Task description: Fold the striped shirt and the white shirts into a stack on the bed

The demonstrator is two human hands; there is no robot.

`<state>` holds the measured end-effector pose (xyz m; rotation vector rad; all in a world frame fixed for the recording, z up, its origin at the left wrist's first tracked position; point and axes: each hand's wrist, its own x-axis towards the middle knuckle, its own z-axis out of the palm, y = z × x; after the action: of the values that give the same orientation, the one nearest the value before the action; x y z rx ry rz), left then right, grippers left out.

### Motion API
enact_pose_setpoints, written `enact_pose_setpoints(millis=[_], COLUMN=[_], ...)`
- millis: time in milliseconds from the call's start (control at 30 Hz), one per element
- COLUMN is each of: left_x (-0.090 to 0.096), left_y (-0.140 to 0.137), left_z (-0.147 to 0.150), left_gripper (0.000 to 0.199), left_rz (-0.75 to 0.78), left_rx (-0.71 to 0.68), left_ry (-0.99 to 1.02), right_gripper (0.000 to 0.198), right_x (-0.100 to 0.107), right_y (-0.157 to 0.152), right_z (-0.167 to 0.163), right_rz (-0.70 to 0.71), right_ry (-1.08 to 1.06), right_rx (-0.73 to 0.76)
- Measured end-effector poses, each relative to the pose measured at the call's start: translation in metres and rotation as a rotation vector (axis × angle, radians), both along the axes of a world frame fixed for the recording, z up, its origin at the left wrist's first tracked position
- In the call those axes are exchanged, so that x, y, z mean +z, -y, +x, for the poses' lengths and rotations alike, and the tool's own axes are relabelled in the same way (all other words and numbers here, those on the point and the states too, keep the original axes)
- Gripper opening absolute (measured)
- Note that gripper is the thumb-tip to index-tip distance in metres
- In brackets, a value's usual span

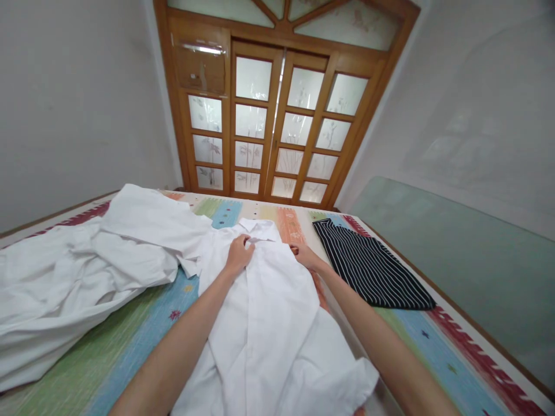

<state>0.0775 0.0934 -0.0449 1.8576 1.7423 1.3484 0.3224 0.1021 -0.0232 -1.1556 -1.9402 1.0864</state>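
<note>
A white collared shirt [264, 306] lies front up before me, its collar [260, 229] pointing away toward the doors. My left hand [240, 253] pinches the shirt's front near the placket, just below the collar. At the shirt's right shoulder edge, my right hand [302, 255] has its fingers curled around the cloth. The lower part of the shirt spreads loosely between my forearms, with one white flap bunched by my right forearm.
More white clothing [78, 271] lies heaped at the left. A folded black garment with white stripes [373, 263] rests at the right. Everything lies on a colourful patterned bed cover [130, 323]. A pale green headboard-like panel [455, 248] stands along the right, and wooden glazed doors [271, 121] are beyond.
</note>
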Motion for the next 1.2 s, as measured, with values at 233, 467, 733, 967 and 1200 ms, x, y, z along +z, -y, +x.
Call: enact_pose_setpoints(millis=[233, 467, 733, 967, 1200], left_x=[0.007, 0.011, 0.010, 0.010, 0.010], left_y=[0.004, 0.005, 0.007, 0.012, 0.018], left_z=[0.000, -0.001, 0.001, 0.006, 0.009], left_gripper=[0.016, 0.017, 0.014, 0.014, 0.014], left_rz=[-0.025, 0.009, 0.004, -0.005, 0.029], left_rx=[-0.025, 0.050, -0.017, -0.136, -0.188], left_ry=[0.118, 0.191, 0.103, -0.063, -0.203], right_gripper=[0.022, 0.022, 0.030, 0.034, 0.021], right_x=[0.001, 0.017, 0.031, 0.028, 0.008], right_y=[-0.009, -0.005, -0.001, 0.018, 0.014], right_z=[-0.011, -0.006, 0.000, -0.019, -0.040], right_rz=[-0.018, -0.083, -0.115, -0.284, -0.105], right_ry=[-0.198, -0.433, -0.513, -0.400, -0.232], right_rx=[-0.143, -0.410, -0.531, -0.139, -0.332])
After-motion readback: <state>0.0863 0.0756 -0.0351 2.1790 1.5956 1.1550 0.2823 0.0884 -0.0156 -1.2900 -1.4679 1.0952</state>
